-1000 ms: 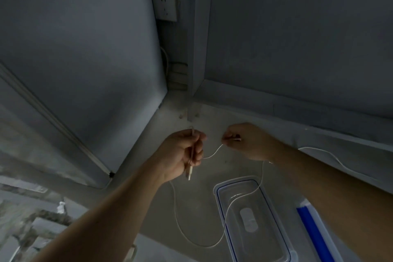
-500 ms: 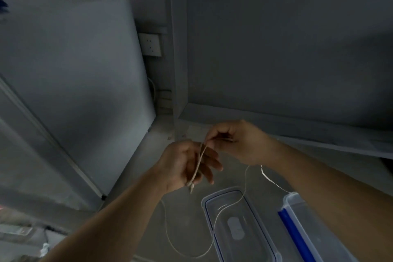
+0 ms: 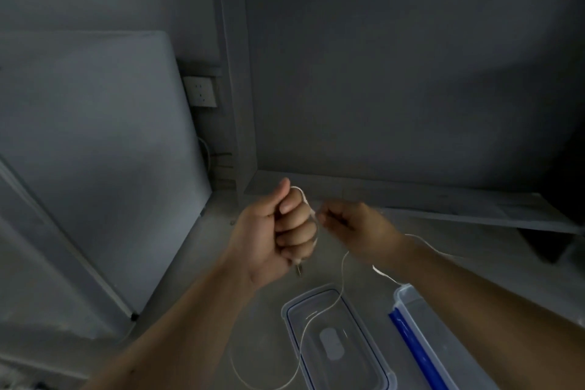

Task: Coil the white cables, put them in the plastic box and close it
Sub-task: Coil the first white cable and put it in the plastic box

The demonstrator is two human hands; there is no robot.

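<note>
My left hand is closed in a fist around one end of a thin white cable; a loop of it runs over the knuckles and its plug pokes out below the fist. My right hand pinches the same cable just right of the fist. From there the cable hangs down, crosses the clear plastic piece with a blue seal lying flat on the floor, and curls left. A second clear plastic piece with a blue strip sits to the right, under my right forearm. More white cable trails behind my right wrist.
A grey floor corner lies ahead, with a large white panel leaning on the left. A wall socket sits behind it. A low grey ledge runs along the dark wall on the right.
My left hand has closed from loose fingers into a fist with the cable looped over it. My right hand has shifted slightly right, still pinching the cable. The view moved a little.
</note>
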